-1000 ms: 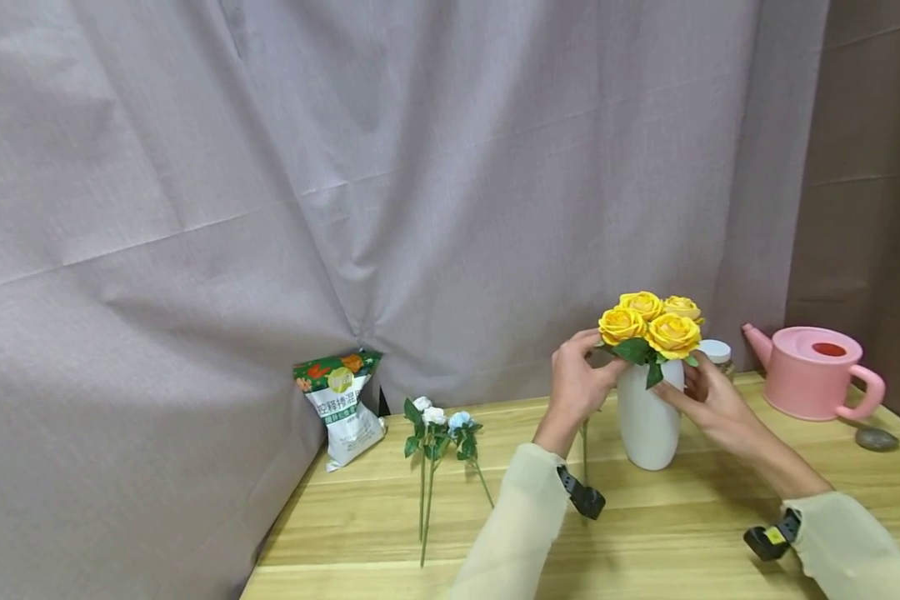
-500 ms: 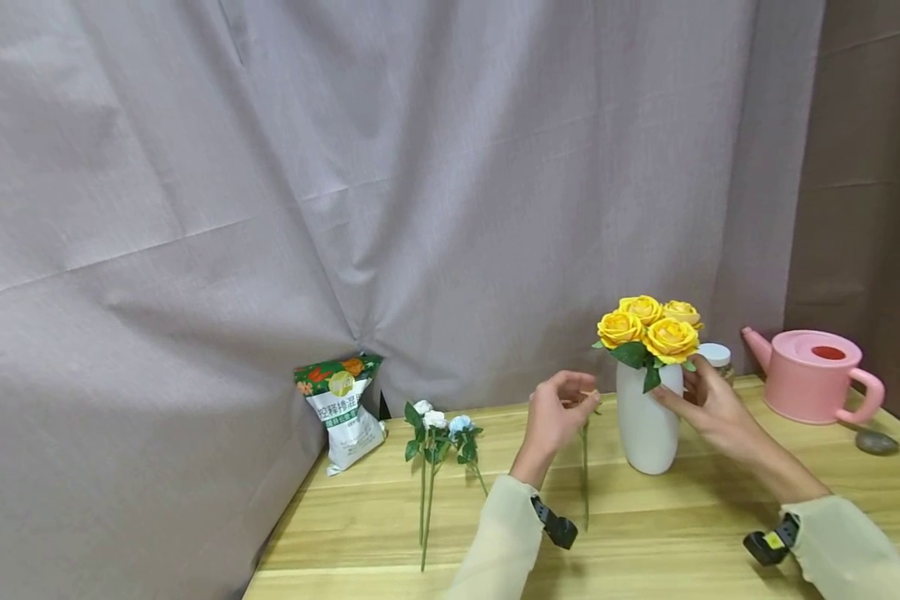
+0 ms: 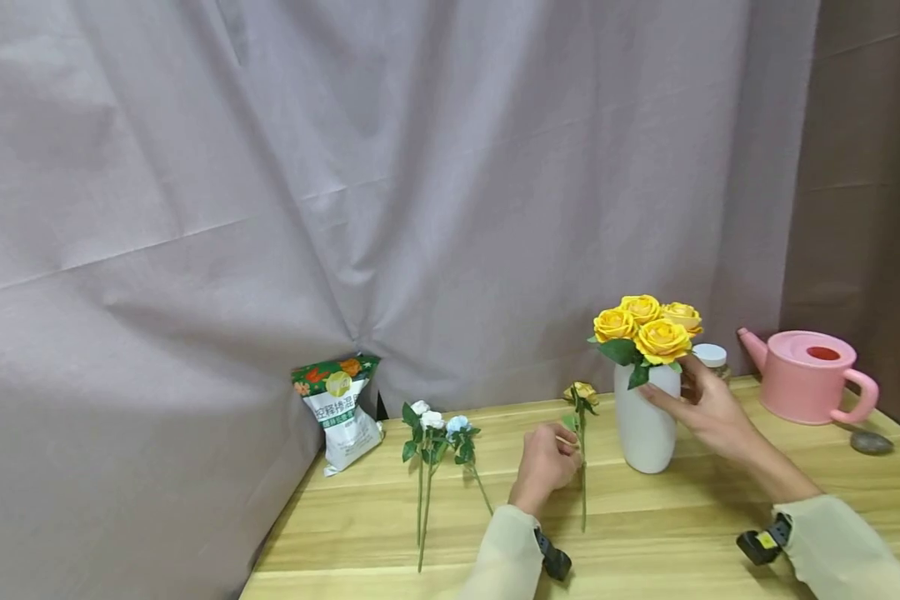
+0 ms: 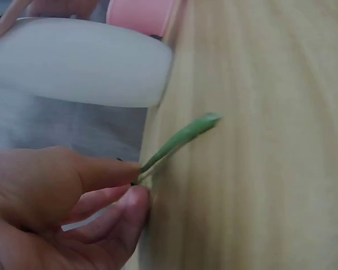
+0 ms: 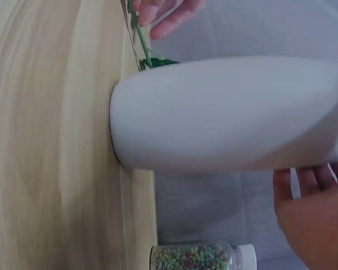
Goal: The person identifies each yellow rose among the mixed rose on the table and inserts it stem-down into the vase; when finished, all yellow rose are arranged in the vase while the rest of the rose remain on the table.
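A white vase [image 3: 647,425] stands upright on the table, with several yellow roses [image 3: 663,340] in its mouth. My right hand [image 3: 712,408] grips the vase near its top, thumb at the front and fingers round the far side. Left of the vase, a single yellow rose [image 3: 582,454] lies on the wooden table, bloom toward the back. At its stem is my left hand [image 3: 547,467]; in the left wrist view the thumb and fingertips pinch the green stem [image 4: 183,139], whose cut end sticks out past them.
White roses [image 3: 429,421] and a pale blue rose [image 3: 459,427] lie on the left. Behind them leans a fertilizer bag [image 3: 341,417]. A pink watering can [image 3: 806,379], a grey stone [image 3: 872,442] and a white-lidded jar of coloured grains [image 5: 194,257] stand right of the vase.
My left hand has left the yellow roses in the vase and moved down and left to the stem of the rose on the table. My right hand has stayed on the vase.
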Motion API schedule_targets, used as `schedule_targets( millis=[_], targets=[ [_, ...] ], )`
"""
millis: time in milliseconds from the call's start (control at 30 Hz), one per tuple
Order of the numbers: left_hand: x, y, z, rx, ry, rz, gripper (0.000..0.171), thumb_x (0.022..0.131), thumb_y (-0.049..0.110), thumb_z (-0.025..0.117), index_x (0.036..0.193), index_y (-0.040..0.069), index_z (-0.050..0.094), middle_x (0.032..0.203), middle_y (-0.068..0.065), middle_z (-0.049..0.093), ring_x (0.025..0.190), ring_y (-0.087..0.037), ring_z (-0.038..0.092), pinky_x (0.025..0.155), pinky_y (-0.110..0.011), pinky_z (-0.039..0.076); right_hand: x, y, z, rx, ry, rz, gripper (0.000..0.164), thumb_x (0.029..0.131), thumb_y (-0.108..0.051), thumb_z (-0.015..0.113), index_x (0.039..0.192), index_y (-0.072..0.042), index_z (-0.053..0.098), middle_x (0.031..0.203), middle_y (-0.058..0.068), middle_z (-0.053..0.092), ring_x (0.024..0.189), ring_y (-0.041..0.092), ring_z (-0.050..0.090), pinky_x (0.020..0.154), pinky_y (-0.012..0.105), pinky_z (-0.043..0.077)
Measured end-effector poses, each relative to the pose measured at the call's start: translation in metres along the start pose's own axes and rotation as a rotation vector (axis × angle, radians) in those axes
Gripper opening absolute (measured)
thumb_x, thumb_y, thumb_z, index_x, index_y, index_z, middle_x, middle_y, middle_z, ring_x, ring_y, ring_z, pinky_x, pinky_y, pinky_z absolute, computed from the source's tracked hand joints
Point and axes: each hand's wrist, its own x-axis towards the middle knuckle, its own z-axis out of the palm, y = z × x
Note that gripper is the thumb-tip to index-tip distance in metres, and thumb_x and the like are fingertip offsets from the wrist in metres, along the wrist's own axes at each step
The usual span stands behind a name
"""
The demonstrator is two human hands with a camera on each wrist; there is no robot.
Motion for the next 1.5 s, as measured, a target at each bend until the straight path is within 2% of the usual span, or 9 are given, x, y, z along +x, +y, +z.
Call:
schedule_targets(
  millis=[167, 300, 533, 667, 800, 1000, 1167, 1400, 1500],
  targets=[
    [-0.001, 0.0, 0.005, -0.004, 0.002, -0.039, 0.018, 0.083, 0.017, 0.083, 0.097, 0.012, 0.074, 0.069, 0.009, 0.067, 0.058, -0.001, 0.058, 0.051, -0.02, 0.048, 0.001, -0.005, 0.005, -0.053, 0.063, 0.076, 0.071, 0.091, -0.031, 0.075, 0.15, -0.012, 0.04, 0.143, 0.018, 0.054, 0.106, -0.014, 0.047, 0.081, 0.006, 0.045],
    [-0.003, 0.002, 0.007, -0.049, -0.022, -0.086, 0.026, 0.082, 0.019, 0.084, 0.103, 0.008, 0.074, 0.065, 0.008, 0.068, 0.054, -0.005, 0.063, 0.049, -0.023, 0.05, 0.002, -0.008, 0.011, -0.064, 0.095, 0.099, 0.077, 0.088, -0.036, 0.079, 0.15, -0.013, 0.039, 0.139, 0.018, 0.056, 0.112, 0.01, 0.058, 0.08, 0.013, 0.049],
    [-0.008, 0.003, 0.009, -0.033, -0.041, -0.106, 0.027, 0.079, 0.013, 0.086, 0.102, 0.006, 0.075, 0.063, 0.006, 0.066, 0.048, -0.008, 0.063, 0.052, -0.021, 0.051, -0.002, -0.009, 0.017, -0.054, 0.089, 0.127, 0.095, 0.089, -0.04, 0.076, 0.159, -0.011, 0.02, 0.149, 0.029, 0.043, 0.128, 0.046, 0.05, 0.096, 0.062, 0.049],
    [-0.008, 0.001, 0.005, -0.008, -0.047, -0.07, 0.023, 0.079, 0.008, 0.083, 0.101, 0.005, 0.076, 0.063, 0.005, 0.068, 0.044, -0.007, 0.062, 0.053, -0.019, 0.052, -0.003, -0.002, 0.015, 0.035, 0.032, 0.044, 0.085, 0.096, -0.025, 0.069, 0.161, -0.027, 0.015, 0.158, 0.023, 0.036, 0.14, 0.024, 0.042, 0.109, 0.027, 0.045],
    [-0.007, 0.0, 0.0, -0.068, -0.07, -0.061, 0.02, 0.081, 0.006, 0.08, 0.101, 0.004, 0.076, 0.062, 0.004, 0.068, 0.047, -0.012, 0.065, 0.05, -0.02, 0.051, -0.004, 0.003, 0.011, 0.097, -0.013, -0.008, 0.078, 0.099, -0.018, 0.064, 0.161, -0.032, 0.017, 0.16, 0.018, 0.035, 0.134, -0.005, 0.04, 0.098, 0.001, 0.036],
    [-0.005, 0.007, -0.015, -0.258, -0.111, -0.095, 0.015, 0.088, -0.001, 0.069, 0.102, 0.002, 0.073, 0.075, -0.007, 0.071, 0.065, -0.033, 0.073, 0.047, -0.026, 0.049, -0.004, 0.0, 0.013, 0.016, 0.047, 0.075, 0.074, 0.094, -0.029, 0.072, 0.154, -0.016, 0.031, 0.139, 0.019, 0.056, 0.108, -0.012, 0.052, 0.084, 0.009, 0.048],
    [-0.001, 0.016, -0.029, -0.346, -0.077, -0.065, 0.016, 0.089, -0.001, 0.067, 0.102, 0.007, 0.071, 0.081, -0.007, 0.068, 0.075, -0.04, 0.073, 0.061, -0.037, 0.06, -0.002, -0.007, 0.017, -0.047, 0.124, 0.123, 0.076, 0.089, -0.036, 0.077, 0.144, -0.005, 0.034, 0.132, 0.019, 0.055, 0.109, 0.012, 0.056, 0.081, 0.018, 0.049],
    [0.006, 0.028, -0.039, -0.535, 0.061, 0.072, 0.015, 0.09, 0.0, 0.069, 0.102, 0.009, 0.069, 0.089, -0.009, 0.065, 0.07, -0.024, 0.067, 0.067, -0.04, 0.064, -0.003, -0.011, 0.02, -0.059, 0.152, 0.138, 0.092, 0.087, -0.041, 0.078, 0.151, -0.004, 0.022, 0.141, 0.031, 0.045, 0.125, 0.047, 0.048, 0.094, 0.065, 0.046],
    [0.009, 0.03, -0.041, -0.594, 0.121, 0.121, 0.012, 0.09, 0.002, 0.07, 0.102, 0.006, 0.07, 0.093, -0.011, 0.068, 0.077, -0.03, 0.069, 0.069, -0.043, 0.063, -0.003, -0.009, 0.014, 0.005, 0.083, 0.08, 0.085, 0.095, -0.031, 0.07, 0.159, -0.015, 0.017, 0.154, 0.027, 0.036, 0.137, 0.04, 0.041, 0.109, 0.049, 0.045]
  ],
)
